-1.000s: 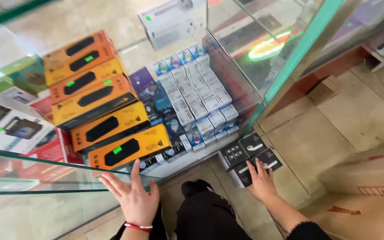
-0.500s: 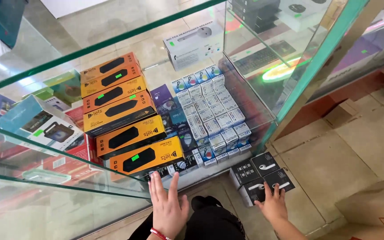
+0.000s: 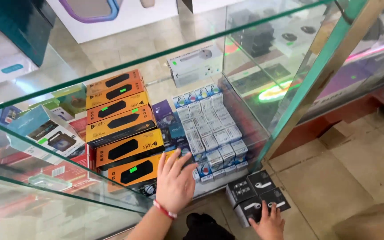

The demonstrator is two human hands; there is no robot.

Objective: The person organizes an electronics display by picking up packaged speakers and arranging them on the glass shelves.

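My left hand [image 3: 174,180] is spread flat with fingers apart, reaching into the bottom shelf of a glass display case [image 3: 290,111]. It lies over the nearest orange speaker box [image 3: 134,171] and beside rows of small white and blue boxes [image 3: 212,140]. A red band circles that wrist. My right hand [image 3: 270,224] rests on a stack of small black earbud boxes [image 3: 256,198] standing on the tiled floor just outside the case. Whether it grips them is unclear; its fingers lie on top.
Several orange speaker boxes [image 3: 116,118] are stacked in a row on the shelf. A white box [image 3: 194,64] sits further back. Glass shelves [image 3: 45,186] with other boxed goods lie to the left. A green metal frame post [image 3: 321,84] edges the case. Tiled floor [image 3: 343,178] is at right.
The view has shifted so the case sits lower and closer. My left hand has moved forward and right into the shelf over the front orange box. My right hand stays on the black boxes.
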